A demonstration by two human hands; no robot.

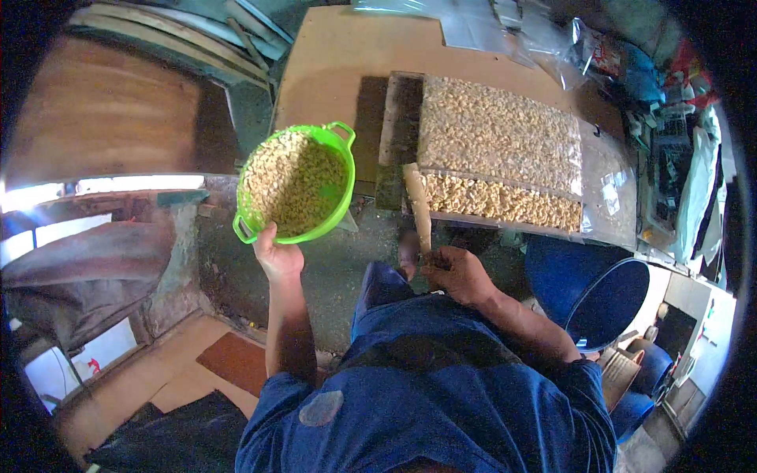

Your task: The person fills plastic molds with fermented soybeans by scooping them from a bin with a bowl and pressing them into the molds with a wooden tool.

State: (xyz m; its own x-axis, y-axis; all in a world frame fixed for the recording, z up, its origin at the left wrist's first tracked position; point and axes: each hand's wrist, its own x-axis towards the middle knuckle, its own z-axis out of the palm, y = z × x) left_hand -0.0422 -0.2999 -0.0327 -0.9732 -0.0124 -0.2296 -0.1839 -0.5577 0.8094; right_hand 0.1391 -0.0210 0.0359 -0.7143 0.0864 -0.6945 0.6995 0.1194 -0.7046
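My left hand (279, 255) grips the lower rim of a bright green plastic basin (349, 177) with two loop handles, held up to the left of the work table. Pale pieces, perhaps peanuts or puffed grain, cover much of its bottom. My right hand (458, 273) is closed on the lower end of a long, narrow wooden stick (419, 207), whose upper end rises beside the left edge of a filled tray. Similar pale pieces (502, 204) fill that tray evenly; clear plastic sheet (497, 130) appears to cover the farther part, while the near strip looks uncovered.
A wooden board (331, 53) forms the table top, with clear plastic sheeting (473, 26) at its far edge. Right of my right arm stands a large blue drum (556, 284). A brown panel (112, 112) lies at the upper left, and black cloth (177, 434) lies at the lower left.
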